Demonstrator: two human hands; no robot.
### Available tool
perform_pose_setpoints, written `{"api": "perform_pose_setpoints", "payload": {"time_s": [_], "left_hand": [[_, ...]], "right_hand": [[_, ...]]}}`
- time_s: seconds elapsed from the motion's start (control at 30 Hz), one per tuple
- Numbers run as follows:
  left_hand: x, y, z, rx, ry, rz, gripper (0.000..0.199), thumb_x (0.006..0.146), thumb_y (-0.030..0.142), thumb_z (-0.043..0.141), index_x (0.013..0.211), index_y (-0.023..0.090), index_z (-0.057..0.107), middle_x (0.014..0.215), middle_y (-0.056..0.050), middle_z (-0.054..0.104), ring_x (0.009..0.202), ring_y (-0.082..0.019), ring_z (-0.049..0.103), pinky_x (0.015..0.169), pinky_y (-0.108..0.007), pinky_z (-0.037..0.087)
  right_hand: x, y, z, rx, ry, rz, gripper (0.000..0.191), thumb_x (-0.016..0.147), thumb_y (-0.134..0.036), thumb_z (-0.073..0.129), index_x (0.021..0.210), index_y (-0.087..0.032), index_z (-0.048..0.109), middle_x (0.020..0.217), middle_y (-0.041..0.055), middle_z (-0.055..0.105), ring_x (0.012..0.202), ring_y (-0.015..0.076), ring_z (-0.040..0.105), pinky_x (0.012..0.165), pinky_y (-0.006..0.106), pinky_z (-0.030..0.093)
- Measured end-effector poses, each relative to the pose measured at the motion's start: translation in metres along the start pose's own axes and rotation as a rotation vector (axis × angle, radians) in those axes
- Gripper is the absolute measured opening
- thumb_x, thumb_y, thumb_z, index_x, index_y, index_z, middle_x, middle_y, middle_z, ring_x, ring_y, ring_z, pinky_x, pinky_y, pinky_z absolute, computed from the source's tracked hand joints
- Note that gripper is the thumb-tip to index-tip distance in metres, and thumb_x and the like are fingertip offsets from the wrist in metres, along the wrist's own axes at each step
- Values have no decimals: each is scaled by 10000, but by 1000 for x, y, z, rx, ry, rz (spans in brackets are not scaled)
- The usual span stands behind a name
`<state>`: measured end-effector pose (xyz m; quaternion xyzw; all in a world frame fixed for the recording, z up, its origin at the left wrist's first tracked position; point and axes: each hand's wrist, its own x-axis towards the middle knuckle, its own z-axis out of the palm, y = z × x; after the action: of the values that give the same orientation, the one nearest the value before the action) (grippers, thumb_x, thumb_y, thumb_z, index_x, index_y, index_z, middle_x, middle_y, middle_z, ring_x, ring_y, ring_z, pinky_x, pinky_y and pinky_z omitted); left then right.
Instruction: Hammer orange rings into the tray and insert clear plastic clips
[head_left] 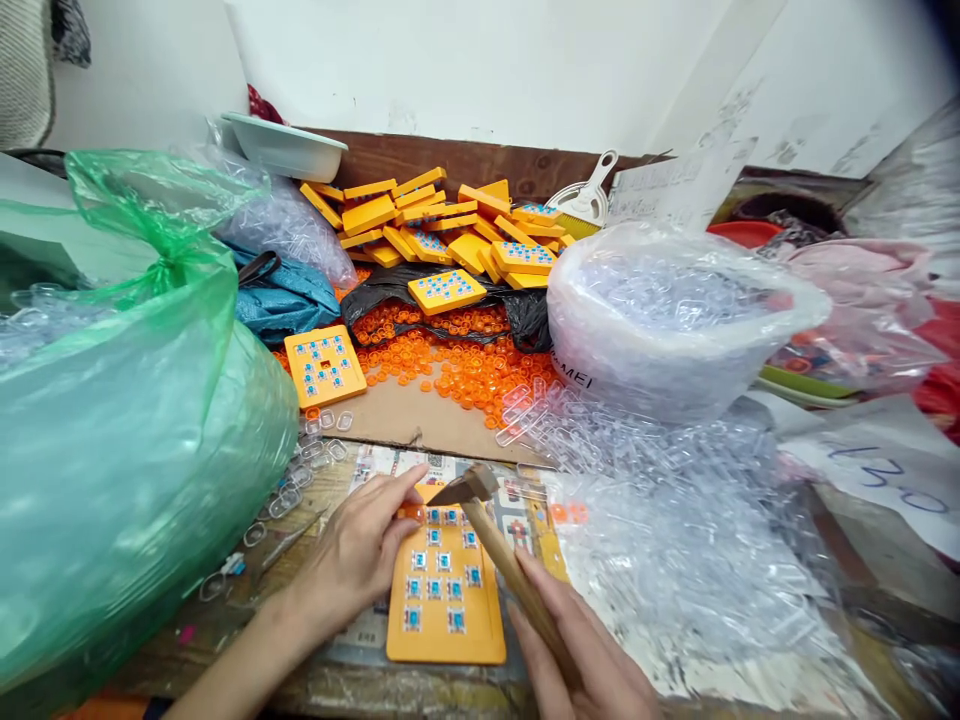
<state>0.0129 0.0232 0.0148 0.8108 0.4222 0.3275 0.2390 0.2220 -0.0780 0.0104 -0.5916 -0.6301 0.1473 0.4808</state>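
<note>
A yellow-orange plate [445,640] with rows of small blue-and-clear pieces lies on a newspaper-covered part of the bench. At its upper left corner, my left hand [367,535] has thumb and index finger pinched round a small orange ring [412,512]. My right hand [574,635] is wrapped round the wooden handle of a hammer [517,580]. The hammer's metal head is over the plate's top edge, close to my left fingertips; whether it touches anything there I cannot tell.
Green bag [150,420] at left; white bag [660,340] of clear parts at right, with loose clear pieces [660,530] in front. Behind are orange rings [480,375], stacked yellow plates [367,215], and a single plate [325,395]. A pointed tool [289,540] lies left of my hand.
</note>
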Motion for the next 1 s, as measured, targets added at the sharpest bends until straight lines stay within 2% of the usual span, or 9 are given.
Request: {"api": "perform_pose_setpoints", "payload": {"time_s": [0.13,0.27,0.4,0.6,0.7,0.77,0.87,0.93,1.0], "left_hand": [[1,-1,5,5,56,17,533,879,104,484,1386,237,390,1007,-60,669,892,-168,641,804,-293,540],[3,2,5,33,46,23,548,878,106,483,1399,229,368,958,-61,667,857,-181,639,769,-307,550],[4,0,8,54,28,-14,540,878,114,461,1401,210,368,937,-73,654,853,-203,634,756,-342,554],[1,-5,10,-29,45,-16,597,884,118,481,1427,299,310,936,-23,668,855,-175,639,806,-321,542],[0,-7,13,-40,79,-5,619,879,104,486,1430,317,300,942,-12,686,871,-171,643,821,-318,538],[-3,-7,15,-40,89,-4,611,877,99,483,1426,309,315,953,-17,694,883,-169,647,816,-312,540],[-4,-4,12,-74,82,-45,604,870,120,498,1427,280,329,976,-28,709,901,-164,662,838,-312,544],[1,-3,3,-95,36,-109,630,840,153,550,1426,245,339,1004,-36,718,851,-153,675,800,-292,563],[17,-4,-7,-40,5,-167,598,805,206,609,1376,204,427,1021,-51,722,793,-150,675,748,-281,576]], "right_hand": [[8,-4,0,-34,-76,-161,619,854,-20,503,1374,-354,465,1206,-21,667,1019,169,680,833,254,569],[8,-1,1,-62,-99,-164,635,851,-20,504,1378,-369,451,1208,-18,666,996,167,690,783,236,587],[8,1,-1,-76,-155,-171,605,860,-24,472,1371,-347,453,1173,14,683,964,185,700,836,303,584],[10,-1,-4,-168,-101,-208,656,849,-20,485,1387,-389,416,1197,-15,673,985,173,695,757,234,592],[9,0,-2,-153,-178,-195,632,870,-24,442,1401,-363,391,1200,9,670,993,178,689,770,254,589],[9,1,0,-106,-216,-168,594,883,-38,429,1402,-327,402,1204,30,665,976,181,692,816,285,581],[8,-2,3,-13,-134,-94,549,889,-65,458,1363,-341,475,1210,6,664,1020,176,674,882,290,551],[7,-5,4,57,-36,33,468,880,-127,521,1289,-351,569,1221,-12,662,1080,189,648,921,295,529],[6,-7,5,162,41,250,364,857,-243,595,1210,-319,643,1206,8,673,1074,215,652,946,325,519]]}}
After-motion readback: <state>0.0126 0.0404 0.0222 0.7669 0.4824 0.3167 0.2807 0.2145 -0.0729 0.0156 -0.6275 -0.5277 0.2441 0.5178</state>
